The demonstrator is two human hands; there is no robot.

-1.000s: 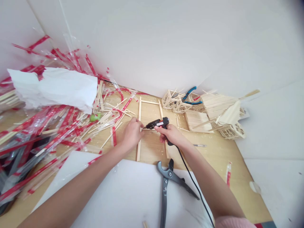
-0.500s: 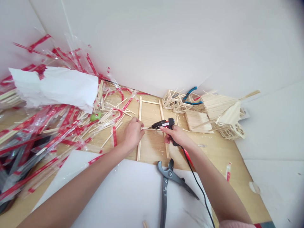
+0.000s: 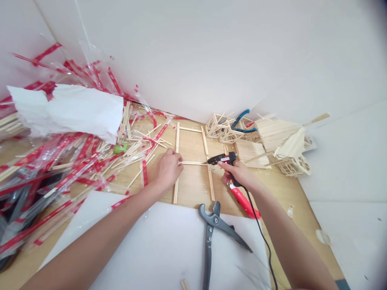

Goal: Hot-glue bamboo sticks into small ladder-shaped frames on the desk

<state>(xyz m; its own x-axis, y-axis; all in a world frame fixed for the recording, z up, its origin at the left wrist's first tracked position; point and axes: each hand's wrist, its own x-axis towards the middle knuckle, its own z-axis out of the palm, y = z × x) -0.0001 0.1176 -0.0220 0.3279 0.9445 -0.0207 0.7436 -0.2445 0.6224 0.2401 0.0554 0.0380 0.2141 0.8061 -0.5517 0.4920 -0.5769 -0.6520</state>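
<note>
A ladder-like frame of thin wooden sticks [image 3: 177, 153] lies flat on the wooden table [image 3: 281, 193]. My left hand [image 3: 167, 169] is closed, its fingertips pressing the left end of a cross stick [image 3: 193, 163] against the frame's left rail. My right hand [image 3: 237, 172] grips a black hot glue gun [image 3: 223, 158], whose nozzle points left and touches the right end of that cross stick at the right rail. The gun's black cord runs down along my right forearm.
Black shears [image 3: 211, 233] lie on a white sheet [image 3: 157, 245] near me. A red-handled tool [image 3: 244, 203] lies by my right wrist. Red-and-clear wrappers with loose sticks [image 3: 75, 161] and white paper [image 3: 69, 110] fill the left. Stick-built models [image 3: 281, 145] and blue pliers [image 3: 242, 123] stand at the back right.
My right hand has carried the glue gun rightward along the cross stick, from its left end to its right end, uncovering the red-handled tool. My left hand stays put.
</note>
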